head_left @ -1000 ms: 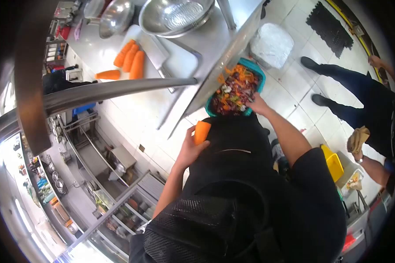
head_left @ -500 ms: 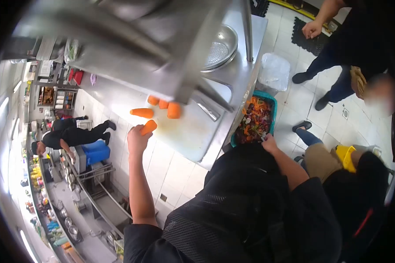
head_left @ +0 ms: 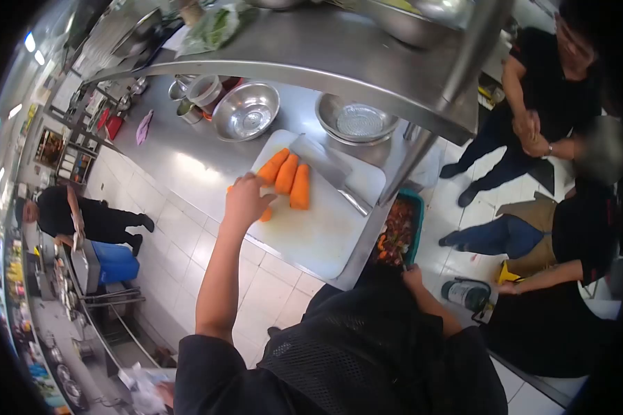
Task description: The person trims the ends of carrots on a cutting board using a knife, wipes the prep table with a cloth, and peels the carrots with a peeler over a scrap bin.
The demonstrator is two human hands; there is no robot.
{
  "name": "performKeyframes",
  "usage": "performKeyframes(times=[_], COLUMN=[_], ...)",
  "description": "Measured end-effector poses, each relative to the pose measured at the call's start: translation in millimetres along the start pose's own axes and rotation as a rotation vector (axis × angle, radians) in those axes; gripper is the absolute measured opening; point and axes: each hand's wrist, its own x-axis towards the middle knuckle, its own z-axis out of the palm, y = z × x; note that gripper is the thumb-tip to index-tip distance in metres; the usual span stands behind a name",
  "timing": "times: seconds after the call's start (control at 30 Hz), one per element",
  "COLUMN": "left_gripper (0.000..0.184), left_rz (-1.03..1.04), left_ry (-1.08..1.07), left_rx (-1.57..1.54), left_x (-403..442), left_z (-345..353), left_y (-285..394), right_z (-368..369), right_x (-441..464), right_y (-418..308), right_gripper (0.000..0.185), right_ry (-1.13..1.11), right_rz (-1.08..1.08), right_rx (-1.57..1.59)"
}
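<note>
My left hand (head_left: 248,202) hovers over the near left edge of the white cutting board (head_left: 325,242), fingers apart and curved. Orange carrot pieces (head_left: 265,215) show beside and under it, partly hidden by the hand. Just beyond lie three peeled carrots (head_left: 300,187) side by side. A cleaver (head_left: 355,200) with a broad blade and metal handle rests on the board to their right. Down at the right, my right hand (head_left: 412,278) is closed at the near end of a teal bin (head_left: 419,221) of vegetable scraps; what it grips is too small to make out.
Steel bowls (head_left: 246,112) and a stacked pair (head_left: 356,123) stand on the steel counter (head_left: 180,162) behind the board. A steel shelf (head_left: 367,69) overhangs it, with a post at the right. People stand at right (head_left: 567,76) and far left (head_left: 55,211).
My left hand has opened from the carrot it held and now lies over the board's edge. The view has swung, showing more of the counter, bowls and cleaver. My right hand stays by the bin.
</note>
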Motion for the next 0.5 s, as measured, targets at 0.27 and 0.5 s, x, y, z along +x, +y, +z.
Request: performKeyframes(times=[0.27, 0.5], left_gripper=[0.034, 0.048], left_rz=[-0.175, -0.284], left_ry=[-0.361, -0.146], left_rx=[0.005, -0.170], left_x=[100.7, 86.5], left_z=[73.0, 31.2], left_y=[-39.7, -22.4], right_z=[2.2, -27.7], right_x=[21.2, 23.1], right_y=[-14.1, -29.3], right_gripper=[0.037, 0.052], right_ry=[-0.111, -0.301], right_rz=[-0.223, -0.355], right_rx=[-0.121, -0.145])
